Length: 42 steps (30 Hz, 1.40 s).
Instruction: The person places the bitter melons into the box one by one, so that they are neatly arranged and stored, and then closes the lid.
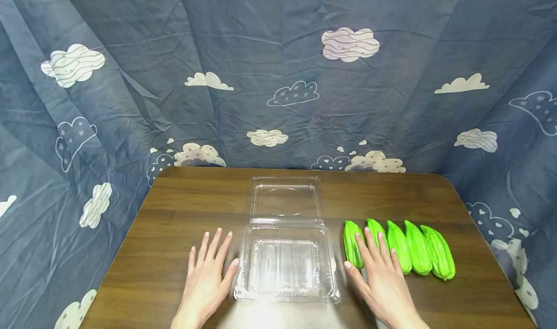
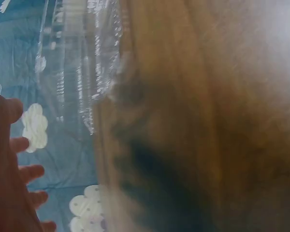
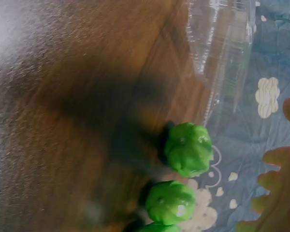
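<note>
A clear plastic clamshell container (image 1: pixel 241 266) lies unfolded in the middle of the table, its lid (image 1: pixel 285 217) hinged back away from me. Nothing is inside its base. My left hand (image 1: pixel 206 273), fingers spread and straight, is just left of the base and holds nothing. To the right, several bright green, ridged, gourd-like vegetables (image 1: pixel 398 246) lie side by side in a row. My right hand (image 1: pixel 383 280) is over the near side of the two leftmost ones, fingers extended, partly hiding them; contact cannot be made out. Their rounded ends (image 3: pixel 188 150) show in the right wrist view.
The brown wooden table (image 1: pixel 183 203) has rounded far corners. A blue curtain (image 1: pixel 261 111) with a cloud pattern hangs behind it and along both sides. Light glares off the table's near edge, below the container.
</note>
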Each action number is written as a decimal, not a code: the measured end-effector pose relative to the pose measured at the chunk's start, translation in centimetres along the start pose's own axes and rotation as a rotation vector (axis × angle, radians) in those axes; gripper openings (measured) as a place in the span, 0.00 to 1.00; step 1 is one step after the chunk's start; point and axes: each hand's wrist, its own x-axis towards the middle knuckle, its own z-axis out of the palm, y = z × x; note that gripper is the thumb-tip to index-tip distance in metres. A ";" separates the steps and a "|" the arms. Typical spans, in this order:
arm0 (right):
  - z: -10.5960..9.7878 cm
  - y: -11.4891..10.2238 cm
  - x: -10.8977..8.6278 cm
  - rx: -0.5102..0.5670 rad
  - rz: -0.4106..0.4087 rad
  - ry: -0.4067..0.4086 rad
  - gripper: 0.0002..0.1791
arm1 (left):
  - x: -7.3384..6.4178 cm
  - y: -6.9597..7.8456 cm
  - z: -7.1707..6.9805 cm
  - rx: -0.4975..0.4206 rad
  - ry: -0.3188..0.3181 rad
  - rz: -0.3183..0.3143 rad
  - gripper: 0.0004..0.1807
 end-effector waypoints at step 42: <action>-1.2 9.3 -2.0 0.252 0.159 0.322 0.33 | -0.8 1.3 3.6 -1.038 -0.020 -0.146 0.25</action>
